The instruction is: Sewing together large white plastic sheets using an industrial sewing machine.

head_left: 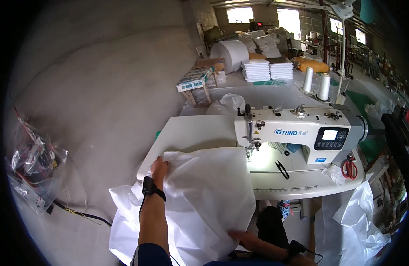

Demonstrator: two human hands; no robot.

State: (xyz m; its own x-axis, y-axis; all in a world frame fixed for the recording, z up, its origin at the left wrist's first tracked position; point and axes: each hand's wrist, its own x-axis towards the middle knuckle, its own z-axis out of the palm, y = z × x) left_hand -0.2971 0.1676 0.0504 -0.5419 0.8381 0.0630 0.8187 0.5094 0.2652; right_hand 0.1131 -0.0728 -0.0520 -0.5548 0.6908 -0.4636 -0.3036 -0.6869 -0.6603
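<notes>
A large, glossy white fabric sheet (200,186) lies wrinkled across the left end of the sewing table (195,131) and hangs over its front edge. My left hand (159,169) grips its far left edge, fingers curled. Lower down, my right hand (243,238) closes on the sheet's near right edge; its fingertips are somewhat blurred. The sheet's right edge reaches close to the needle area of the white sewing machine (284,131), where a lamp glows. Black thread snips (282,170) rest on the machine bed, and red-handled scissors (349,169) lie at its right end.
Two thread cones (323,86) stand behind the machine. Stacks of folded white sheets (256,71) and a big white roll (231,54) are farther back. Crumpled white material (362,221) hangs at the right. A clear plastic bag (35,164) with cables is at the left.
</notes>
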